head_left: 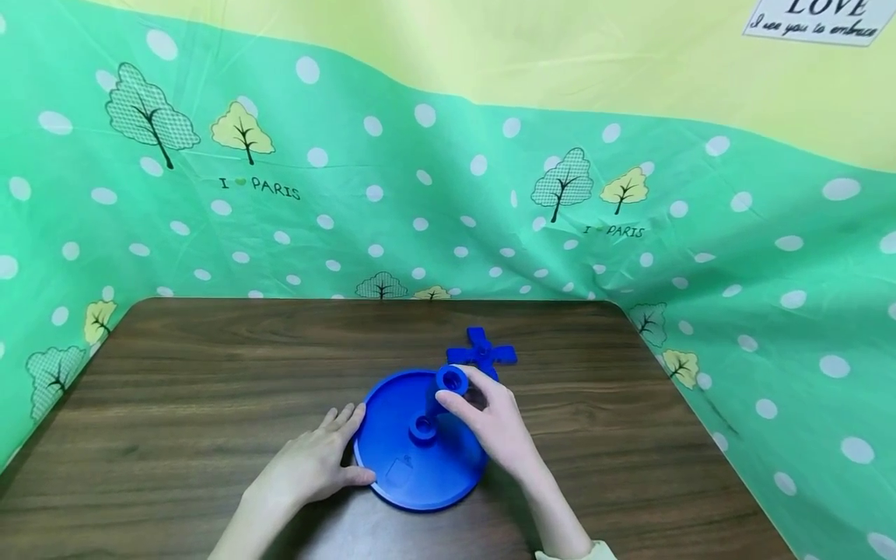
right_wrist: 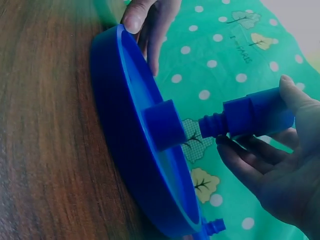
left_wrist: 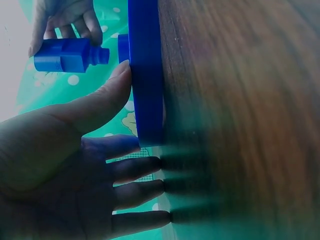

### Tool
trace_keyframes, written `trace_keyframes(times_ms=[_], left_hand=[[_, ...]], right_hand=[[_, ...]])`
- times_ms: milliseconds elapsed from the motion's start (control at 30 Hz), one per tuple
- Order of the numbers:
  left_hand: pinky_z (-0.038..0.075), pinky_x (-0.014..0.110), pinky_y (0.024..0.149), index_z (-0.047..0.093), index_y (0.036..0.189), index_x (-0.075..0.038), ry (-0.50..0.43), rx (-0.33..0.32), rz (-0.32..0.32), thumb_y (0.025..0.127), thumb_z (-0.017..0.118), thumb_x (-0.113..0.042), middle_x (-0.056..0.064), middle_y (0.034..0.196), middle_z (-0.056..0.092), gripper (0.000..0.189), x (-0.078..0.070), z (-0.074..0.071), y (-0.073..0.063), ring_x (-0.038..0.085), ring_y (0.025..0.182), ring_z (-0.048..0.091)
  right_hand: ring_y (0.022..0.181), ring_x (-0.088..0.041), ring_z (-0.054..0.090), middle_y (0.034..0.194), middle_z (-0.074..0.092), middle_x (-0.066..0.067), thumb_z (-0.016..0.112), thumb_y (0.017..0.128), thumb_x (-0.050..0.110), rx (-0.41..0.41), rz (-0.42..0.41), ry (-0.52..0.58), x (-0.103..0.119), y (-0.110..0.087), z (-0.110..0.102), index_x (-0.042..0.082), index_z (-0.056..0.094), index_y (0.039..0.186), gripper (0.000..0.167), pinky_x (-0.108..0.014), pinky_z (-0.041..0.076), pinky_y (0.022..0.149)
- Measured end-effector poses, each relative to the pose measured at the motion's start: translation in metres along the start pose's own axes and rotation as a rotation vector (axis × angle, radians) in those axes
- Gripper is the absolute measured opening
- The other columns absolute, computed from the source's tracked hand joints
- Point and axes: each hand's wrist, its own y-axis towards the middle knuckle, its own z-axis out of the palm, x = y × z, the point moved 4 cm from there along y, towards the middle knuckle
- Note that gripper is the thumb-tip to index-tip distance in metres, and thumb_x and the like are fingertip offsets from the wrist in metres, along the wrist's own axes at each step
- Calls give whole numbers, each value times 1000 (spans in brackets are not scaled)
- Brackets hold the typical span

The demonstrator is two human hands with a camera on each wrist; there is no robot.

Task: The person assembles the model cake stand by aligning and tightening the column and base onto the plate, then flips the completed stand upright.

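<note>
A round blue disc with a raised rim (head_left: 451, 470) lies on the wooden table, and a short hollow hub (right_wrist: 165, 125) stands up from its middle. At the disc's left edge, my left hand (head_left: 311, 467) spreads its straight fingers along the side, its thumb at the rim. My right hand (head_left: 500, 428) grips a blue post (right_wrist: 257, 114) between thumb and fingers. The post has a wide socket at its upper end and a narrow threaded tip below. In the right wrist view, that tip hangs just above the hub with a small gap between them.
Behind the disc lies a blue cross-shaped piece (head_left: 481, 351) with several flat arms, partly hidden by my right hand. The brown wooden table (head_left: 210, 389) meets a green and yellow patterned cloth (head_left: 420, 194) at its back and sides.
</note>
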Motion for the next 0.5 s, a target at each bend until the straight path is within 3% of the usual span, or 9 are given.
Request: trace_keyframes(times_ms=[500], left_hand=[[38, 77, 108, 39, 159, -14, 35, -15, 5, 84, 80, -53, 16, 164, 41, 94, 0, -5, 0, 42, 152, 37]], right_hand=[[99, -15, 69, 117, 74, -1, 71, 97, 39, 79, -28, 2, -2, 1, 5, 27, 69, 129, 33, -24, 57, 87]])
